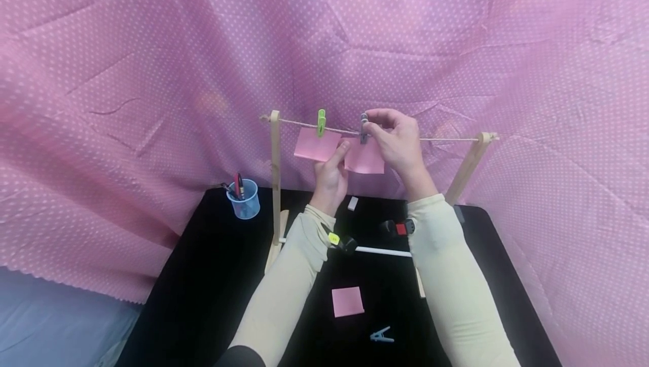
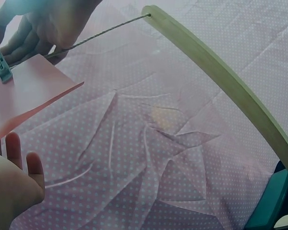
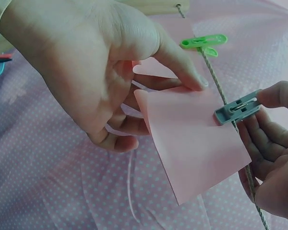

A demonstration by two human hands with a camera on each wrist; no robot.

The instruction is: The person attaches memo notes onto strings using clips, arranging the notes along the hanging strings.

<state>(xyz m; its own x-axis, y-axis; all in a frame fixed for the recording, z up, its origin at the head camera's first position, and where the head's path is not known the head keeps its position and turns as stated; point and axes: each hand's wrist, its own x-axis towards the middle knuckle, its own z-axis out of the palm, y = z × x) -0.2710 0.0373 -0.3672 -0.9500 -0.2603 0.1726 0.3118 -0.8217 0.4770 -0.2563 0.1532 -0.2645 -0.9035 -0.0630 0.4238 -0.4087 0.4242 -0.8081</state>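
My right hand (image 1: 400,138) pinches a grey clothespin (image 3: 237,108) by its handle end. The clothespin's jaws sit over the string (image 1: 441,140) and the top edge of a pink sticky note (image 1: 366,157). On that note's left edge, my left hand (image 1: 332,178) has its thumb in front and fingers behind, pinching the paper. Farther left, a green clothespin (image 1: 321,123) holds another pink note (image 1: 315,144) on the same string. The left hand overlaps part of this second note in the right wrist view.
Wooden posts (image 1: 276,175) hold the string at both ends, with a white rod (image 1: 382,251) low between them. A pink note (image 1: 347,302), blue clothespin (image 1: 382,335), white block (image 1: 352,203) and blue pen cup (image 1: 245,200) are on the black table (image 1: 213,277). Pink dotted cloth (image 1: 324,34) hangs behind.
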